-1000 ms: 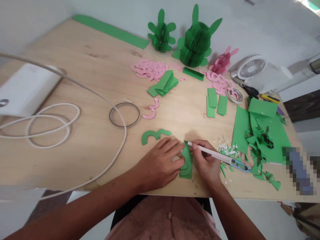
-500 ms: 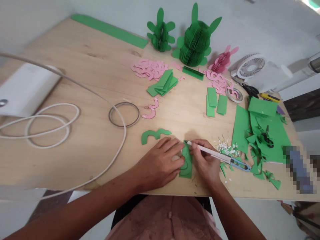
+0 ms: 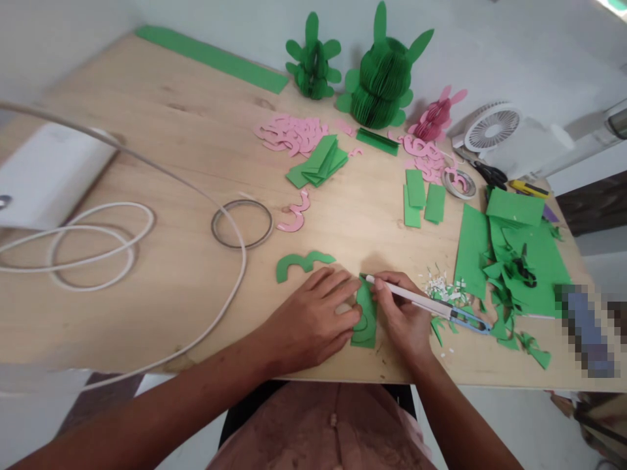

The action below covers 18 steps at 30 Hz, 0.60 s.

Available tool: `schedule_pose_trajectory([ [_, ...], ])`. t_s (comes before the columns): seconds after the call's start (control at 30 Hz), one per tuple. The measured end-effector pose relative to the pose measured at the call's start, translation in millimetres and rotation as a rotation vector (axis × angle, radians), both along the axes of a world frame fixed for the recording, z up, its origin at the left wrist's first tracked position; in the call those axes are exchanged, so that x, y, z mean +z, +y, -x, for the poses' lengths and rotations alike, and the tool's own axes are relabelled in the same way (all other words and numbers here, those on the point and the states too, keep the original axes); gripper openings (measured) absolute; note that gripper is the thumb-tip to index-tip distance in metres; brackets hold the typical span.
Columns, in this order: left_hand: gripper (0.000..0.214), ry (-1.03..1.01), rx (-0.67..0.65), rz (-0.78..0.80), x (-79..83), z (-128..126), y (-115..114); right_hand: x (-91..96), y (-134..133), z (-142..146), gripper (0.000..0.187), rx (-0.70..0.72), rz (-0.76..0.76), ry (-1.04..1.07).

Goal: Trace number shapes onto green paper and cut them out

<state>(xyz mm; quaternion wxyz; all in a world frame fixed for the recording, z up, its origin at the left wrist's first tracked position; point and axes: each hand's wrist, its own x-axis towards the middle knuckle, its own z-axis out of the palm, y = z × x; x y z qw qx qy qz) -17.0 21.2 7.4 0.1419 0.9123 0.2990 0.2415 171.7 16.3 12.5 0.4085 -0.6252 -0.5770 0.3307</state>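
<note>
My left hand (image 3: 318, 316) lies with fingers stretched forward, its fingertips resting on the left side of a small green paper rectangle (image 3: 365, 336). A curved dark outline shows on that paper, partly hidden by the fingers. Shut around a white pen (image 3: 414, 298) with a light blue end, my right hand (image 3: 404, 320) rests at the paper's right side. The pen's dark tip meets the paper near its top edge. Just beyond my left hand lies a wavy green paper cutout (image 3: 296, 263), and farther off a pink wavy cutout (image 3: 296, 215).
Folded green papers (image 3: 318, 163) and pink cutouts (image 3: 294, 134) lie ahead. Green paper sheets (image 3: 473, 254), scraps (image 3: 504, 303) and black-handled scissors (image 3: 526, 277) are at right. A tape roll (image 3: 242, 224) and looped white cable (image 3: 132, 245) lie left. Honeycomb paper figures (image 3: 385, 81) stand behind.
</note>
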Motion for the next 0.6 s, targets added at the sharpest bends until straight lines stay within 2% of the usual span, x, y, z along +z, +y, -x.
schedule_pose_trajectory([
  [0.6, 0.01, -0.005, 0.004, -0.005, 1.2, -0.1, 0.3, -2.5, 1.0, -0.5, 0.015, -0.006, 0.003, -0.002],
])
